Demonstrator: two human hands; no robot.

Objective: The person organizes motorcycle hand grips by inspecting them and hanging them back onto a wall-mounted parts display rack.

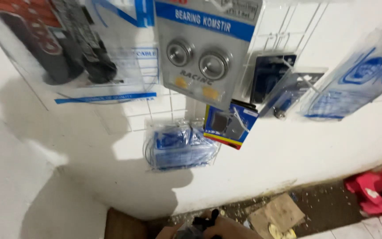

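Note:
Only a sliver of my hands shows at the bottom edge. My right hand (237,229) and what seems to be my left hand (168,232) lie either side of a small black and grey object (202,223). Whether the fingers close on it is hidden by the frame edge. Above them, packaged parts hang on a white wire rack (173,106) fixed to the white wall: a blister card with two round metal bearings (200,57), a clear bag with blue printing (180,148) and a small blue and yellow card (229,124).
More clear bags with blue print (359,75) and a bag with dark parts (54,44) hang left and right. On the dirty floor lie a piece of cardboard (279,214) and a red object (376,190). A brown box edge (120,225) sits bottom left.

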